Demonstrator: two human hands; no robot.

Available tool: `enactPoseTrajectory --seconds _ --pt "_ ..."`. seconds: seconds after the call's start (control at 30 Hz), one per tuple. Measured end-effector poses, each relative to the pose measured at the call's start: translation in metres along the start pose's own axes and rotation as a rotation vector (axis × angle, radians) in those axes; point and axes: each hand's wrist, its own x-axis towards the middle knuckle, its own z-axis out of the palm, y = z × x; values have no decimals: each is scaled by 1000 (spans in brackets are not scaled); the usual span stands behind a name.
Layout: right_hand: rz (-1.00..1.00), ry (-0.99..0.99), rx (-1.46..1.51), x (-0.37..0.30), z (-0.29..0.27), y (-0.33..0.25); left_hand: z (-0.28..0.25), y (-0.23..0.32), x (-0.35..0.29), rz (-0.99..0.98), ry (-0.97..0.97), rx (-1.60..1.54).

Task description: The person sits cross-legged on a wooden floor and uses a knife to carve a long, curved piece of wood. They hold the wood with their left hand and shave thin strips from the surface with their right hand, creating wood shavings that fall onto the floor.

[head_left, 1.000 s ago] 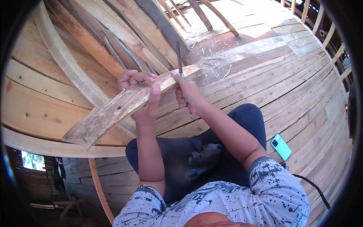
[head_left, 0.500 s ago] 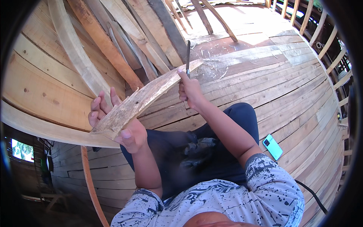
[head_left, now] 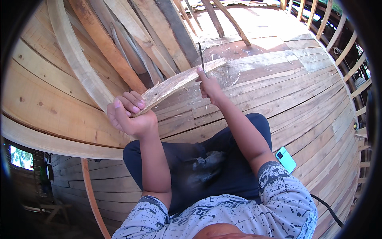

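A rough, pale strip of wood with splintered edges slants up and away from me toward the right. My left hand is closed round its near end, fingers curled over the top. My right hand grips a knife whose handle is mostly hidden in the fist. The thin dark knife blade points up, crossing the wood near its far end; I cannot tell whether the edge touches it. Both hands are above and beyond my lap.
Curved hull planking and ribs rise at the left, with loose boards leaning there. Shavings litter the plank floor. A turquoise phone lies right of my knee, a black cable nearer me. Two wooden props stand ahead.
The wood has shifted away and to the right. My left hand has gone from an outspread hold to curled fingers on its near end. My right hand with the knife has moved slightly right.
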Motion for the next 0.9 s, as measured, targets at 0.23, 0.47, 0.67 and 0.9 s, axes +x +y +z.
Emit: enactPoseTrajectory --seconds 0.23,0.47,0.67,0.9 --pt "-783 296 -659 -79 38 -5 61 3 -1 42 371 261" --pt "-819 353 -677 -78 33 -17 103 -3 -4 39 468 262" --pt "-539 536 -712 -5 -44 0 130 -13 -16 36 398 302" --pt "-798 405 -628 -56 -19 -28 143 -16 -32 115 331 336"
